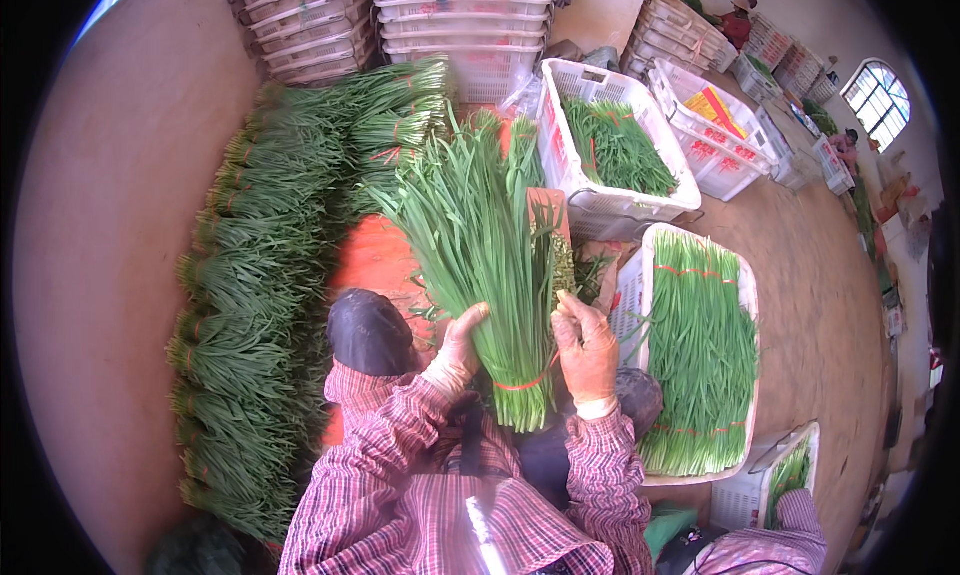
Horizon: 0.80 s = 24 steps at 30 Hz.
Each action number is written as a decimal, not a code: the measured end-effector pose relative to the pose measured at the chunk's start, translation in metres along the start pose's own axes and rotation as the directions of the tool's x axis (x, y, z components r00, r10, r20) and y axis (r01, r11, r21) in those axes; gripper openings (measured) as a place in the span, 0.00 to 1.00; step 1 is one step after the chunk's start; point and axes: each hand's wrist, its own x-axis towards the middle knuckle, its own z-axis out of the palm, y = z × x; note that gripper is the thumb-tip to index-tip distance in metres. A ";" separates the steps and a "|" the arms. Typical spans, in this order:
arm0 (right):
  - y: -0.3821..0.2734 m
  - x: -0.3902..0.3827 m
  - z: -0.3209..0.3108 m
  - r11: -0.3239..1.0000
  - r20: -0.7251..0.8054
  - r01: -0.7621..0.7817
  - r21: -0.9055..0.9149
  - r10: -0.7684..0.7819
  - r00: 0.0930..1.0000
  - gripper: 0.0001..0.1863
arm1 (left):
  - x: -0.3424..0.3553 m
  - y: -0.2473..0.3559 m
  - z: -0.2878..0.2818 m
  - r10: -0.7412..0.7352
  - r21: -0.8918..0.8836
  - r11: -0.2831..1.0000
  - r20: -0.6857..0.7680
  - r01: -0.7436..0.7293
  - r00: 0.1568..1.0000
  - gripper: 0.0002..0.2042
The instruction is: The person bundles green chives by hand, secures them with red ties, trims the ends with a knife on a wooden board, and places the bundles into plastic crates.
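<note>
A thick bundle of garlic chives [478, 245] stands upright in front of me, leaf tips pointing away and pale cut ends toward my lap. My left hand [460, 345] is closed around its left side, thumb lying on the leaves. A red band [520, 385] circles the bundle near the cut ends, and its right end rises toward my right hand [585, 350]. That hand is beside the bundle's right edge, fingers curled and pinched together; whatever is between them is too small to make out. Both hands wear pale, stained gloves.
Banded chive bundles [265, 255] lie in a long row at left, beside an orange sheet [378, 265]. White crates of chives [755, 375] stand at right, with another crate [690, 190] behind. Stacked crates [465, 50] line the back. A person's sleeve [770, 545] shows at lower right.
</note>
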 end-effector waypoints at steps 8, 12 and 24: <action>-0.011 0.041 0.011 0.993 -0.042 0.055 0.108 -0.051 0.998 0.17 | 0.001 -0.010 -0.004 -0.034 -0.127 0.991 0.132 0.051 0.991 0.26; -0.019 0.032 0.010 0.988 0.069 -0.032 -0.150 0.042 0.997 0.24 | 0.006 -0.010 -0.011 -0.090 -0.207 0.968 0.236 0.141 0.967 0.24; -0.020 0.035 0.007 0.966 0.189 -0.172 -0.193 0.209 0.959 0.23 | 0.016 -0.044 -0.028 -0.143 -0.304 0.928 0.245 0.216 0.959 0.34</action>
